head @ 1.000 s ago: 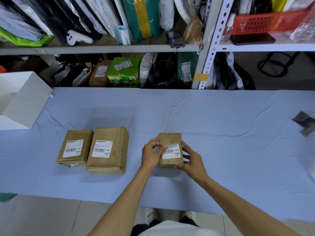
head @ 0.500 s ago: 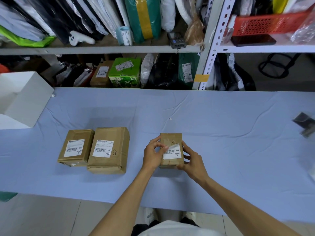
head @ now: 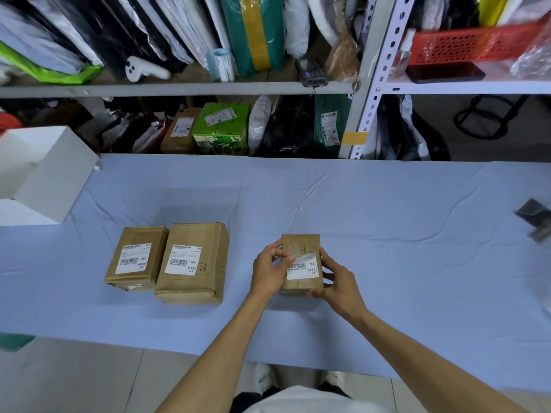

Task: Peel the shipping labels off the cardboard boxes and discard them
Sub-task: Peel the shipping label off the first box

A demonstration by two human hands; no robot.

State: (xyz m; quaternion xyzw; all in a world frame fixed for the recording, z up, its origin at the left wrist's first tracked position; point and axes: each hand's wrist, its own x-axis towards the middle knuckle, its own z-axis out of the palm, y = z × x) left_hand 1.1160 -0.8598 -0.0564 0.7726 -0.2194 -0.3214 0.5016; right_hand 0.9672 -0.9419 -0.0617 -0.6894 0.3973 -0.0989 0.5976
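While my right hand [head: 340, 283] grips the box [head: 301, 244] from its right side to steady it near the front of the bench [head: 387, 234], my left hand [head: 267, 271] pinches the lifted top corner of its label [head: 302, 269] for peeling, and two labelled boxes [head: 193, 263] wait further left.

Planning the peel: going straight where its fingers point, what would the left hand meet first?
The left hand meets the label it pinches on the small box; beyond, probably the right hand, depth unclear.

Small brown box [head: 301, 248] upright, label [head: 302, 268] top half-peeled; two labelled boxes [head: 167, 260] left.
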